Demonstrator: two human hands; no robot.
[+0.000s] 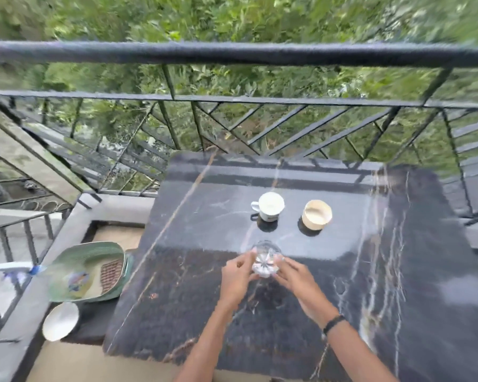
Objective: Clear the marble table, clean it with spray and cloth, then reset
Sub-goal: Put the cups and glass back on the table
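Observation:
A clear glass tumbler (265,260) stands on the black marble table (398,257) near its middle. My left hand (239,274) touches its left side and my right hand (293,274) its right side, so both hands wrap the glass. Behind it stand a white mug (269,206) with its handle to the left and a cream bowl (316,215) to the right of the mug. A blurred spray bottle (66,277) with a blue and white nozzle lies over the green basket at the left.
A green basket (113,249) holding a woven item sits on a low dark ledge left of the table, with a white plate (60,321) in front of it. A black metal railing (232,55) runs behind the table, foliage beyond.

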